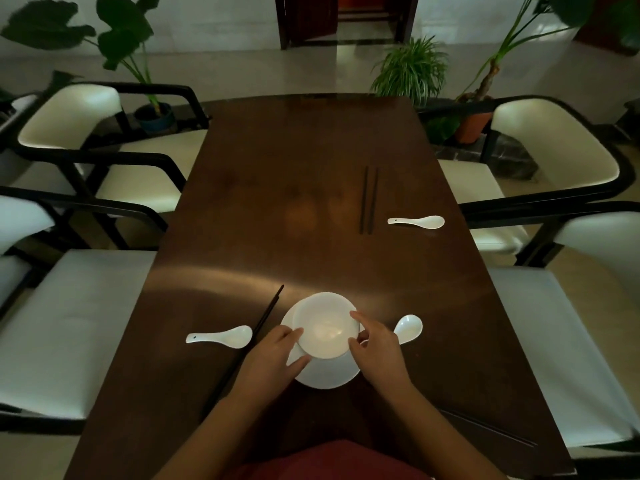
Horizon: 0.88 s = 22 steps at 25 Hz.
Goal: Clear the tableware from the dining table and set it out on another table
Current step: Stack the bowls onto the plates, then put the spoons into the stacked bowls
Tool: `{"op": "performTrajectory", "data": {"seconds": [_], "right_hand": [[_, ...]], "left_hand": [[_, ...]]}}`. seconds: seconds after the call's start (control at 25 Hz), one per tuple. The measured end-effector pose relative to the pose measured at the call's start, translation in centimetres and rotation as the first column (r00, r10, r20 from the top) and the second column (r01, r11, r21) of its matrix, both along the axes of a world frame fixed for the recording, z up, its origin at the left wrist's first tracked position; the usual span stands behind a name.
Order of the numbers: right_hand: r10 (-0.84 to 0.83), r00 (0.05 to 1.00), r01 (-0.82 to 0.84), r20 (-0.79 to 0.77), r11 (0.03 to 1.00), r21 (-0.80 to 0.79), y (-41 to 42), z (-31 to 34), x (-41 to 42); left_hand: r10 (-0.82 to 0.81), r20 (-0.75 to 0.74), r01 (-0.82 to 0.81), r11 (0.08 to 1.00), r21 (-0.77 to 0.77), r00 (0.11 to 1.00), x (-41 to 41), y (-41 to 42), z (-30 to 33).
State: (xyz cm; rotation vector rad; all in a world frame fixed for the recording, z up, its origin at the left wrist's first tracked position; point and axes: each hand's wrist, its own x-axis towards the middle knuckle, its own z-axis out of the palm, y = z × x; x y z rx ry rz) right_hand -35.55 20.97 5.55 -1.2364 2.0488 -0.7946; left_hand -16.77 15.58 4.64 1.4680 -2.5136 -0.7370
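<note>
Plain glossy white bowl (323, 325) above white plate (329, 374); left hand (273, 355) and right hand (375, 344) grip its rim, fingers curled. No legible markings.

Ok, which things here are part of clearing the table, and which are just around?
Part of the job: bowl held by left hand and right hand, plate under it, three spoons, chopstick pairs.

Just around: chairs, potted plants, dining table.
</note>
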Motion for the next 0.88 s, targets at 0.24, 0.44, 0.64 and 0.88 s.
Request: {"op": "performTrajectory", "data": {"seconds": [0.24,0.44,0.64,0.88], "right_hand": [[0.0,1.0,0.001,-0.013,0.998,0.065,0.1,-1.1,0.5],[0.016,1.0,-0.015,-0.019,0.998,0.057,0.2,-1.6,0.5],[0.073,0.996,-0.07,-0.042,0.995,0.069,0.3,-2.1,0.1],[-0.07,0.997,0.07,-0.03,0.998,0.004,-0.7,-1.8,-0.9]], "left_hand": [[-0.014,0.012,0.014,1.0,-0.005,1.0,0.6,0.0,-1.2],[0.111,-0.104,-0.11,0.994,0.014,0.988,0.1,-0.3,-1.8],[0.127,-0.113,-0.122,0.991,0.049,0.985,-0.4,-0.7,-2.2],[0.152,-0.169,-0.149,0.988,0.03,0.974,0.7,-1.3,-1.5]]}}
